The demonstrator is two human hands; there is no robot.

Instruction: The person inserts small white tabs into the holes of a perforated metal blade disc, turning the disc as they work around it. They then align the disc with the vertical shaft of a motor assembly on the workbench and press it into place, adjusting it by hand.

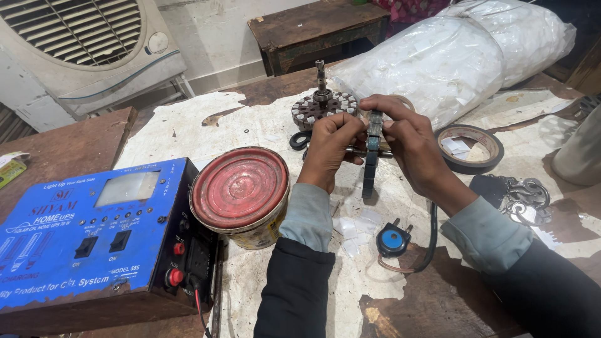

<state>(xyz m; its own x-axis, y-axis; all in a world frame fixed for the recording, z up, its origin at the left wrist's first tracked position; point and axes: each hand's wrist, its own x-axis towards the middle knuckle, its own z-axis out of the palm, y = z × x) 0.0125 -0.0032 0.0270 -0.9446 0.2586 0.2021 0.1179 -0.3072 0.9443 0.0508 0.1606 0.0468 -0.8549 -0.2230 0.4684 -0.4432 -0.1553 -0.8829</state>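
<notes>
My left hand (330, 147) and right hand (400, 141) pinched a slotted stator (372, 159) between them at the centre of the frame, its edge turned toward me, fingers pressed on either side of its top. A second stator (322, 106) with an upright shaft stood just behind. A roll of tape (469, 148) lay to the right, a blue plug (393, 240) below, a red-lidded tin (241, 194) to the left, and a blue box (94, 238) at lower left.
</notes>
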